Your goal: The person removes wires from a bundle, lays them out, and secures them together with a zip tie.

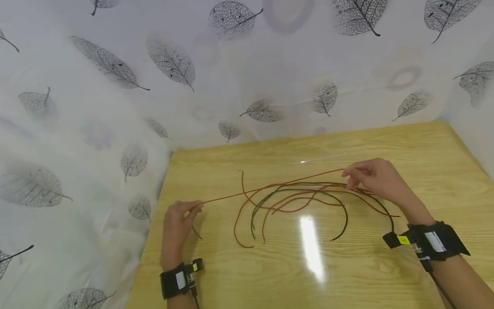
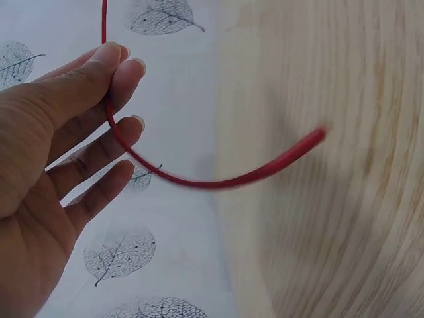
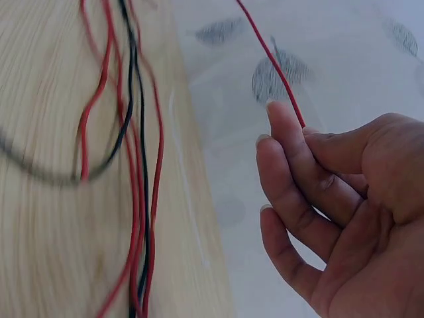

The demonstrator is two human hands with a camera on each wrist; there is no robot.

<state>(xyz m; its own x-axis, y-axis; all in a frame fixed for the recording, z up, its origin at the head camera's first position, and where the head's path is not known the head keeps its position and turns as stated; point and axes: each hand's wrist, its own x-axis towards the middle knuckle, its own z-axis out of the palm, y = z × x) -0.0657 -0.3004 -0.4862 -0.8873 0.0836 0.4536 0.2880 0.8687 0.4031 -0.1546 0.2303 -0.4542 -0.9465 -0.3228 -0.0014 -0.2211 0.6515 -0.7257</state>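
Observation:
A thin red wire point(image 1: 231, 195) is stretched between my two hands above the table. My left hand point(image 1: 179, 223) pinches it between thumb and forefinger near one end, and a short curved tail point(image 2: 218, 185) hangs past the fingers. At the other end my right hand point(image 1: 380, 178) pinches the wire point(image 3: 275, 66) between thumb and forefinger, its other fingers loosely bent. Below the stretched wire lies a loose bunch of curved red wires point(image 1: 239, 223) and black wires point(image 1: 346, 216), crossing one another. The right hand is over the bunch's right part.
The wood-grain table point(image 1: 270, 274) has a bright light reflection near its middle. A thin clear strip point(image 1: 320, 159) lies toward the back. White leaf-print sheeting point(image 1: 278, 77) rises behind and to the left. Black straps with cameras and cables are on both wrists.

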